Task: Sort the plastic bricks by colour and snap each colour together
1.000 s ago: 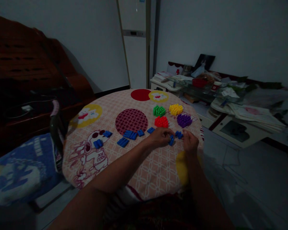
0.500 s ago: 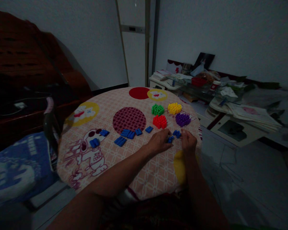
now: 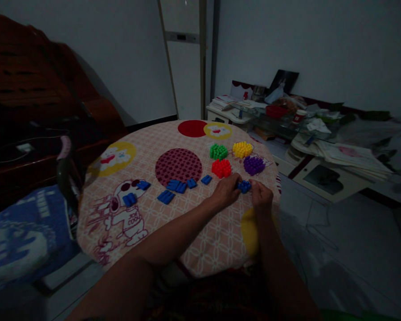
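Note:
In the head view a small upright cluster of blue pegs (image 3: pixel 243 186) stands between my two hands at the right front of the table. My left hand (image 3: pixel 226 191) pinches its left side, fingers curled round. My right hand (image 3: pixel 261 194) grips the right side with thumb and fingers closed together. Just beyond are tight clusters of red pegs (image 3: pixel 222 168), green pegs (image 3: pixel 218 152), yellow pegs (image 3: pixel 242 150) and purple pegs (image 3: pixel 254 165). Several loose blue pieces (image 3: pixel 176 186) lie flat to the left of my left hand. The exact fingertip contacts are too dark to make out.
A patterned cloth covers the round table (image 3: pixel 200 240). At the left stands a chair with a blue cover (image 3: pixel 30 236), behind it a wooden bench (image 3: pixel 36 80). A cluttered low cabinet (image 3: pixel 321 178) runs along the right wall.
My two hands have come closer together. Two separate groups of blue pegs between them are now joined into one cluster. The view has shifted slightly.

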The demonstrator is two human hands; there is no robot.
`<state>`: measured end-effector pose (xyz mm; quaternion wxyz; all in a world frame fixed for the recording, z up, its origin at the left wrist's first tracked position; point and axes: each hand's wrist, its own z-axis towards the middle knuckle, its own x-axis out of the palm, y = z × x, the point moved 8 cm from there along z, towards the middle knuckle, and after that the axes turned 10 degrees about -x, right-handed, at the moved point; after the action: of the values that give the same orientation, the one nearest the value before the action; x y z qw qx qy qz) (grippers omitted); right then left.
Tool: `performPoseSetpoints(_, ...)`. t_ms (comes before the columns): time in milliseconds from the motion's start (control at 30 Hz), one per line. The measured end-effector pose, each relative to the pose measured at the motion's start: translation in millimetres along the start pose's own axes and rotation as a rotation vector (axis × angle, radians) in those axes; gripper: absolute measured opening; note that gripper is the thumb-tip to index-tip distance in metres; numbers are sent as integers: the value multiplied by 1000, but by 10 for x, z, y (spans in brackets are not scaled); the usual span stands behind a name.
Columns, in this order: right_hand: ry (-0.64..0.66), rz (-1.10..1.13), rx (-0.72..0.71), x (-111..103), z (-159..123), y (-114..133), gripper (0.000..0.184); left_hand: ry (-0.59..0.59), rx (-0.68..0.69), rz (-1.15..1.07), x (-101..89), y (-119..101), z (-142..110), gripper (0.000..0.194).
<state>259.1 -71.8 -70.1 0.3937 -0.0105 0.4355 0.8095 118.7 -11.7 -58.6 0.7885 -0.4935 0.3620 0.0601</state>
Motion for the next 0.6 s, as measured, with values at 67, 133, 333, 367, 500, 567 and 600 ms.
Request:
performPoseSetpoints(67,3,-5,10,-3,-4,1,47,-8,14,-4,10,-8,28,31)
performPoseSetpoints(133,7,-10,15,-3,-6,7,48,-7,28,-14,24,-14,57,32)
performPoseSetpoints(333,5,-28,17,-9,-2,7,49,3,13,-14,48,-19,87,31)
performPoseSetpoints(367,5,-30,23,-12,-5,-8,49,-2,13,-9,44,-27,77,31)
performPoseSetpoints(500,-15,-6,65,-29,-28,-125,52,-19,21,-10,3,-35,9,42)
performPoseSetpoints(567,-24,23,92,-25,-40,-204,54,-36,25,-16,-66,-8,-28,47)
performPoseSetpoints(600,-31,32,107,-23,-45,-242,54,-48,29,-14,-122,7,-45,46)
